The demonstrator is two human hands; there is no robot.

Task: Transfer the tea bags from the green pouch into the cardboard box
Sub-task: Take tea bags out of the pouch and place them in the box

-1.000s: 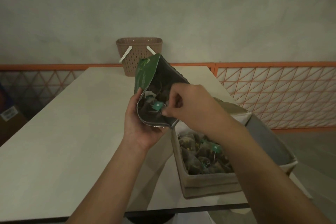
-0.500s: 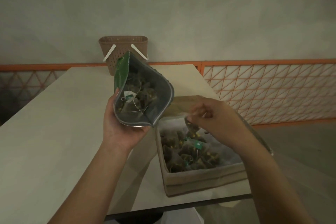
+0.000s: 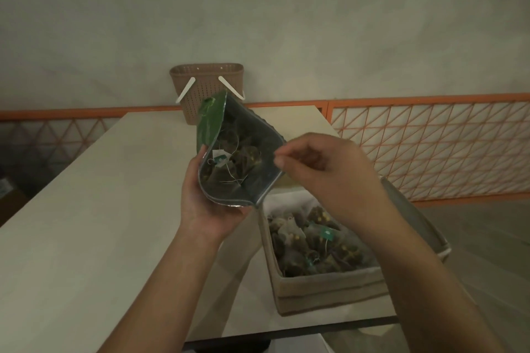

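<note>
A person's left hand (image 3: pixel 212 203) grips an open green pouch (image 3: pixel 238 157) of tea bags (image 3: pixel 238 156) above a pale table (image 3: pixel 86 209), its mouth tilted toward the camera. The right hand (image 3: pixel 324 169), fingers curled and empty, hovers at the pouch's rim, above a cardboard box (image 3: pixel 329 289) part-filled with tea bags. A brown basket (image 3: pixel 206 86) stands behind.

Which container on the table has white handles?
The brown perforated basket at the table's far edge; two white handles hang down its front. The cardboard box near the front edge has none.
</note>
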